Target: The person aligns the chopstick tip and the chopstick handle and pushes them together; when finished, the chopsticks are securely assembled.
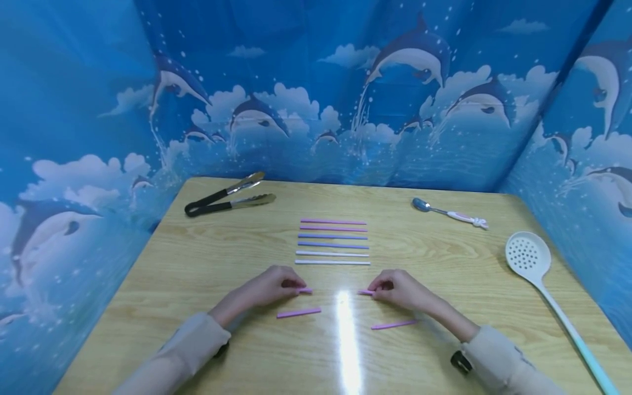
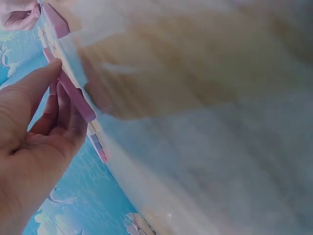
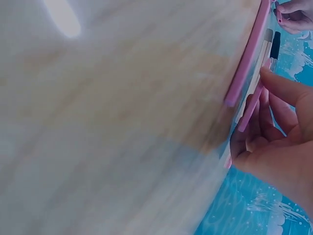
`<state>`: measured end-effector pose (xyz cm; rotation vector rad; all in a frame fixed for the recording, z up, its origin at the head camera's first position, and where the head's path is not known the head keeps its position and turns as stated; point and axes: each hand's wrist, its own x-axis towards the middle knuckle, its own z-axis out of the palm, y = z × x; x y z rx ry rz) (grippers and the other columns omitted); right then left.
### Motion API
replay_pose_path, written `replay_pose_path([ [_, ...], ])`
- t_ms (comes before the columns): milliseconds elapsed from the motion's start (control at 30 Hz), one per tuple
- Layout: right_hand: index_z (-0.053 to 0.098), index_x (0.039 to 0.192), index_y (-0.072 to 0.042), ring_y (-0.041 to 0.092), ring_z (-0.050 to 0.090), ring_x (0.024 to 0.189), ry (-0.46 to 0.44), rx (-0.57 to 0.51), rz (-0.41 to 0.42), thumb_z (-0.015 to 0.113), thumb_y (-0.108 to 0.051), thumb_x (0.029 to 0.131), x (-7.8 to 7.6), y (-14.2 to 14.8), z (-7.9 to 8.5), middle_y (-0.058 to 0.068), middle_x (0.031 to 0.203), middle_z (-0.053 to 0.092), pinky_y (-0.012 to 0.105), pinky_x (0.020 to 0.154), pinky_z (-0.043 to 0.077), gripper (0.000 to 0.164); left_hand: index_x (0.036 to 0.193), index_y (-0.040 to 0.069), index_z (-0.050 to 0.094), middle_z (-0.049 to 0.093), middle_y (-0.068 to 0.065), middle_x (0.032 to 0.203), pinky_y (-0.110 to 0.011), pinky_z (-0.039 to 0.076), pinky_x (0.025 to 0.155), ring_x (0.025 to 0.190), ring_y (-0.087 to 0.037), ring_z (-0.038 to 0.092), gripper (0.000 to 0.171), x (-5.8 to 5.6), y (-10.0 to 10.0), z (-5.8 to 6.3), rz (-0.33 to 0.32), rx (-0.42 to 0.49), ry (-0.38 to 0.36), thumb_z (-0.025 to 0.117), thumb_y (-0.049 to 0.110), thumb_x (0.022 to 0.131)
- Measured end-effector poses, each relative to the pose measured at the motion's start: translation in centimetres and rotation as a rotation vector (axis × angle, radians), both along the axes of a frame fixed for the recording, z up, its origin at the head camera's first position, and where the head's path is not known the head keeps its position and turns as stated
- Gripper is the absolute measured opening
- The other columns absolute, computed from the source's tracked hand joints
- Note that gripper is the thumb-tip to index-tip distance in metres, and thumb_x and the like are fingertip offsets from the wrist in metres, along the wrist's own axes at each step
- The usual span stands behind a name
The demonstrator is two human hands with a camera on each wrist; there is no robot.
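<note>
Between thumb and fingers my left hand (image 1: 277, 284) pinches a short pink stick (image 2: 76, 95), low over the table. My right hand (image 1: 402, 289) pinches another short pink stick (image 3: 254, 105) at about the same height, a gap apart from the first. Just in front of the left hand lies a loose pink stick (image 1: 298, 313). A second loose one (image 1: 394, 325) lies below the right hand. Beyond both hands, longer sticks lie in parallel rows: pink (image 1: 333, 222), blue-violet (image 1: 333, 237) and white (image 1: 332, 263), two of each.
Metal tongs with black handles (image 1: 212, 208) lie spread at the back left of the wooden table (image 1: 237, 362). A spoon (image 1: 459, 217) lies at the back right, and a long slotted skimmer (image 1: 558, 307) along the right edge. Dolphin-print curtains (image 1: 316, 109) hang behind and beside the table.
</note>
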<state>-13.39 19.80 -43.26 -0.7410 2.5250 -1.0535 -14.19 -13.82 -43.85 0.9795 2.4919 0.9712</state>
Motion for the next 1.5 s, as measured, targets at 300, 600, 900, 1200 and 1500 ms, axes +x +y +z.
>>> replay_pose_path([
  [300,0.071,0.093,-0.003,0.003,0.054,0.073,0.073,-0.035,-0.001,0.068,-0.003,0.084,-0.6,-1.4,0.7,-0.002,0.081,0.064,0.02,0.065,0.051,0.01,0.106,0.004,0.07,0.067,-0.003,0.094,-0.018,0.051,0.074,0.084,-0.01,0.061,0.019,-0.2,1.4,1.0,0.001,0.026,-0.019,0.065,0.008,0.088],
  [600,0.07,0.095,-0.003,0.004,0.055,0.075,0.059,-0.07,0.044,0.067,-0.003,0.084,-0.8,-3.6,1.1,0.0,0.084,0.064,0.02,0.068,0.052,0.011,0.108,0.006,0.069,0.07,-0.004,0.1,-0.017,0.051,0.075,0.085,-0.01,0.063,0.02,-0.3,2.8,1.5,0.011,0.028,-0.063,0.063,0.009,0.09],
  [900,0.07,0.094,-0.003,0.003,0.055,0.073,0.06,-0.099,0.07,0.067,-0.003,0.085,-0.8,-4.8,1.2,-0.002,0.08,0.063,0.021,0.067,0.052,0.01,0.108,0.004,0.068,0.071,-0.008,0.102,-0.017,0.051,0.076,0.089,-0.014,0.065,0.02,-0.3,3.2,1.9,-0.017,0.037,-0.037,0.062,0.005,0.09],
  [1200,0.07,0.095,-0.001,0.004,0.054,0.074,0.073,-0.122,0.061,0.066,-0.001,0.085,-0.9,-5.0,1.2,-0.001,0.08,0.061,0.022,0.066,0.054,0.011,0.107,0.003,0.068,0.07,-0.009,0.101,-0.017,0.052,0.075,0.087,-0.014,0.065,0.019,-0.3,3.2,1.8,0.001,0.069,-0.013,0.062,0.004,0.089],
  [1500,0.069,0.097,0.0,0.003,0.054,0.073,0.063,-0.132,0.053,0.065,-0.002,0.086,-1.0,-5.1,1.2,0.0,0.078,0.062,0.022,0.066,0.053,0.011,0.107,0.002,0.068,0.07,-0.011,0.101,-0.017,0.052,0.076,0.088,-0.018,0.065,0.019,-0.4,3.3,1.6,0.047,0.096,0.015,0.062,0.003,0.089],
])
